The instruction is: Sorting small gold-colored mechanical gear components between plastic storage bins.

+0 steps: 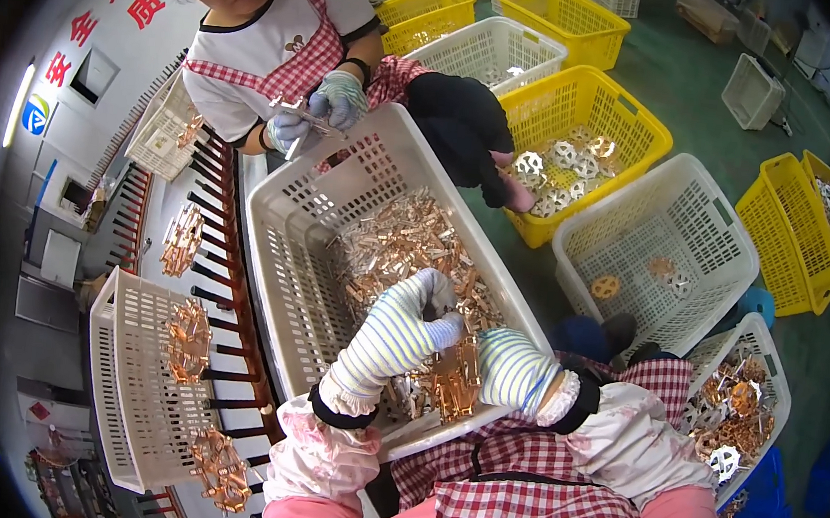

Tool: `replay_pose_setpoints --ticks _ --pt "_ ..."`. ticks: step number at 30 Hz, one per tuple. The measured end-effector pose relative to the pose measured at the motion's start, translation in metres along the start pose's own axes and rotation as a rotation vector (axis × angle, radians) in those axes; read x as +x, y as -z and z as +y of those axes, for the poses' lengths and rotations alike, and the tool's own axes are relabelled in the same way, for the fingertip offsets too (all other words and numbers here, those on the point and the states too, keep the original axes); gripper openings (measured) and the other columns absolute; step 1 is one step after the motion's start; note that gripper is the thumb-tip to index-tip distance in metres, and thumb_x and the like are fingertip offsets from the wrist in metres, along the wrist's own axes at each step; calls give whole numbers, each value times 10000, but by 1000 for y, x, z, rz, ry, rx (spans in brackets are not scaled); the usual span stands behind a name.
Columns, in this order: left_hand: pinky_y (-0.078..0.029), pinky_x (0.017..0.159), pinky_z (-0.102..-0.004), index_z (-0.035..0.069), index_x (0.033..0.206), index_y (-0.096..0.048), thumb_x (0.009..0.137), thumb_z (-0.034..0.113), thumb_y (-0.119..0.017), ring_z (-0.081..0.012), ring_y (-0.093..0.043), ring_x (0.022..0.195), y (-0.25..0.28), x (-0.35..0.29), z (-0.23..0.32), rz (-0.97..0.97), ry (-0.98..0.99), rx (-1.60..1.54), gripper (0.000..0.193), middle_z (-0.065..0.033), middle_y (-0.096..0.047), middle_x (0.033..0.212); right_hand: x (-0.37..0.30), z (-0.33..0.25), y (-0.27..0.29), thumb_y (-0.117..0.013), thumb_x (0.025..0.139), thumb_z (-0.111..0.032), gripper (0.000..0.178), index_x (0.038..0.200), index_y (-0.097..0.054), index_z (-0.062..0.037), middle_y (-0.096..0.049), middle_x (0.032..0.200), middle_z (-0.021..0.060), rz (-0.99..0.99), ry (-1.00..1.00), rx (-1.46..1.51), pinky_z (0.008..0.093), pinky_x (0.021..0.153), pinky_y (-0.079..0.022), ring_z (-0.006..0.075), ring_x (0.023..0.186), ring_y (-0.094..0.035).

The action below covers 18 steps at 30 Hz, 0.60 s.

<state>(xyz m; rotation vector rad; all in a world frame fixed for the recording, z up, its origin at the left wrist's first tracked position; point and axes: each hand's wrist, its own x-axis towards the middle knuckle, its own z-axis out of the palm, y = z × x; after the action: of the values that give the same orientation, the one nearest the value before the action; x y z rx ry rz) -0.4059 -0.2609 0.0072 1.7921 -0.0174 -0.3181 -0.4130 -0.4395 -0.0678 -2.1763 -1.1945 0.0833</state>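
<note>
A large pale plastic crate (pixel 282 236) in front of me is part-filled with a loose heap of small copper-coloured metal parts (pixel 416 244). Over its near end, my right hand (pixel 514 370), in a striped glove, grips the edge of a copper-coloured metal ring set with small pieces (pixel 456 381). Its fingers are partly hidden behind that ring. My left hand (pixel 400 330), gloved alike, is curled with thumb and fingertips together just above the ring's left side. Whatever sits between those fingertips is hidden from me.
Across the crate, a co-worker's gloved hands (pixel 335 102) handle a metal piece. At left, copper-coloured rings (pixel 189 340) hang by a dark-pegged rack (pixel 234 272) and a white crate (pixel 123 381). Right of me stand a white crate (pixel 629 220), a yellow crate (pixel 637 131) and a crate of rings (pixel 736 405).
</note>
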Motion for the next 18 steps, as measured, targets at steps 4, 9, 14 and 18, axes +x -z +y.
replay_pose_setpoints --ticks 4,9,14,18 --pt "-323 479 -245 78 637 -415 685 -9 -599 -57 -348 549 14 5 -6 275 -59 -83 209 55 -375 567 -2 10 -9 -614 671 -203 154 604 -638 -66 -609 616 112 -60 207 -76 427 581 -489 311 604 -607" --pt "-352 1019 -394 84 1159 -612 667 59 -658 -296 -512 1132 14 -5 17 -104 -486 326 494 -113 -576 1185 -2 31 -46 -578 777 -230 174 757 -661 -79 -644 740 120 35 135 169 426 676 -496 314 728 -626" --pt "-430 832 -396 68 891 -681 712 105 -745 -252 -586 875 9 -3 24 -382 -593 218 194 -69 -650 891 13 -1 30 -575 867 -256 210 989 -630 -94 -632 958 99 -498 204 121 377 826 -481 294 922 -603" --pt "-453 705 -315 54 933 -642 773 90 -675 -189 -559 739 4 -1 12 11 -301 348 167 -49 -576 735 5 0 -5 -689 728 -213 311 974 -633 -32 -634 853 147 64 -260 405 428 757 -491 358 814 -616"
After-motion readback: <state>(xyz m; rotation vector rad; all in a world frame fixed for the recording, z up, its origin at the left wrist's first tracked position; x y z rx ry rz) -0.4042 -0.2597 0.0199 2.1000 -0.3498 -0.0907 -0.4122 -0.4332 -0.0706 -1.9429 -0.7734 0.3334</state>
